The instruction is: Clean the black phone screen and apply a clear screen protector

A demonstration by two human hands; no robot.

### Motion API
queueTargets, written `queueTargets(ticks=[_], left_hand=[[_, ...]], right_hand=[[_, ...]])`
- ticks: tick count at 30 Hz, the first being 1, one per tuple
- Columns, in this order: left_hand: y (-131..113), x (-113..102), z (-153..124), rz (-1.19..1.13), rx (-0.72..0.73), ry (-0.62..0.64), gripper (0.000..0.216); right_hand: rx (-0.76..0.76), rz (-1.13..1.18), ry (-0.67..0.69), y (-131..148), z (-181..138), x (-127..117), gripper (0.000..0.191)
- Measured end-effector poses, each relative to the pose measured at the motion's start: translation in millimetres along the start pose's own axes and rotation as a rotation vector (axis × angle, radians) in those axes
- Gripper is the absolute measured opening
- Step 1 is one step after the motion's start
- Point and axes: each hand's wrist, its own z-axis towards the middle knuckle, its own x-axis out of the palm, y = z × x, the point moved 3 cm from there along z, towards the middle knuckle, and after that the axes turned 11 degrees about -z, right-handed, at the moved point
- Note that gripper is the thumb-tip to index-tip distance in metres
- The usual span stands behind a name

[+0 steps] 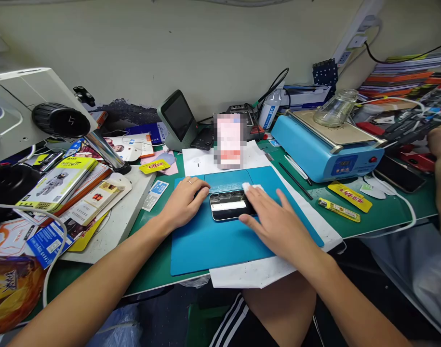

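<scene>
A smartphone point(227, 212) lies flat on a blue work mat point(206, 250), its glossy dark face showing a bright reflection. At its left end my left hand point(184, 201) rests with curled fingers, thumb and fingertips at the phone's edge. My right hand point(273, 217) reaches over the right end, fingers stretched and thumb apart. Under those fingertips is a crumpled white wipe point(246, 187), mostly covered by the hand. Along the phone's far side shows a clear, lined strip point(225, 188); I cannot tell whether it is film or reflection.
Behind the mat stands a lit phone with a blurred screen point(230, 142). A blue heating plate unit point(325, 149) with a glass jar point(336, 108) is at right, near a black pen-like tool point(295, 180). Boxes point(57, 185) and a microscope stand point(106, 149) fill the left.
</scene>
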Motion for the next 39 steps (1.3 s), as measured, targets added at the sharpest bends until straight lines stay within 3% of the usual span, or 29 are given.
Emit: queueTargets(ticks=[4,11,15,25,34,36,39], left_hand=[[-3.3,0.6,1.5,0.006,-0.005,0.001,0.029],[0.6,0.2,0.8,-0.036,-0.017,-0.047,0.028],[4.4,0.0,-0.9,-0.052,-0.034,-0.061,0.03],[5.7,0.7,-0.8,-0.035,-0.004,-0.046,0.028],[-4.2,-4.5,-2.2,0.001,0.012,0.011,0.03],[-9.7,-4.1,-2.9,0.024,0.07,0.063,0.035],[-14.9,-2.3,-4.0,0.117,0.144,0.14,0.062]], right_hand=[[0.038,-0.037,0.025,-5.9,2.1,1.9,0.087],[-0.123,0.025,-0.022,64.8,24.2,-3.4,0.093],[-0.191,0.055,-0.041,78.1,25.4,-4.9,0.093],[-0.263,0.054,-0.023,68.9,-22.3,-8.1,0.075],[-0.061,-0.047,-0.051,-2.1,-46.5,12.8,0.076],[-0.041,-0.045,-0.051,-7.7,-49.2,16.5,0.077],[0.0,-0.021,0.003,-10.9,-41.6,17.6,0.079]])
